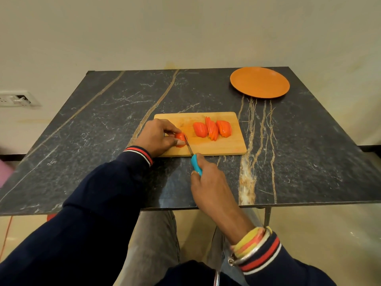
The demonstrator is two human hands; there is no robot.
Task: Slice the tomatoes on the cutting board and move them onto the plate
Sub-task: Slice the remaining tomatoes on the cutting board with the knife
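Slicing: left hand (153, 137) pinches the last tomato piece (180, 139); right hand (208, 178) grips the knife (192, 157). Next, 1 steady downward cut.

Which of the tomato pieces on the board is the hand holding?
The leftmost tomato piece: the left hand grips it, with the knife at it. The other three pieces lie free to its right.

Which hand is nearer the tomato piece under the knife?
Left. The left hand holds the tomato piece on the cutting board; the right hand grips the knife handle, back off the board's near edge.
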